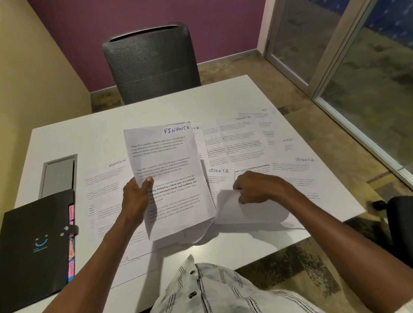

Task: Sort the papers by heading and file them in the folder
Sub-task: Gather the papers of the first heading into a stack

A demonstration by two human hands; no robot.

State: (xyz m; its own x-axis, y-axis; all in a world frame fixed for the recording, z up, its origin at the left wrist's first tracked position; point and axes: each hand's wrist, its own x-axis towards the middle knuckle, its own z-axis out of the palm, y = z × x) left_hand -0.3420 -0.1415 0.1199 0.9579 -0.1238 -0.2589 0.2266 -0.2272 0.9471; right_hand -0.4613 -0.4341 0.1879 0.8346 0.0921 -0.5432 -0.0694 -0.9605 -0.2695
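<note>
A stack of papers (170,172) topped by a sheet headed FINANCE is held upright over the middle of the tabletop (63,137) by the left hand (136,198); the thumb is pressed on the front of the stack at its left edge, and the other fingers are hidden behind it. Just right of the stack, the right hand (255,187) is curled, and the corner of a loose white sheet (246,211) lying on the tabletop is pinched in its fingers.

Sorted sheets are spread flat around the stack: an ADMIN sheet (106,183) to its left, SPORTS sheets (240,140) behind it and to its right. The black folder (30,247) is closed, with coloured tabs along its edge, and lies well to the left of the stack, at the near left corner of the tabletop.

The coming move is judged to turn on this: the stack's long axis runs away from the person, the folder lies left of it, and the left hand is the nearer one. No FINANCE pile can be made out on the tabletop, so a place for one would need to be chosen.
</note>
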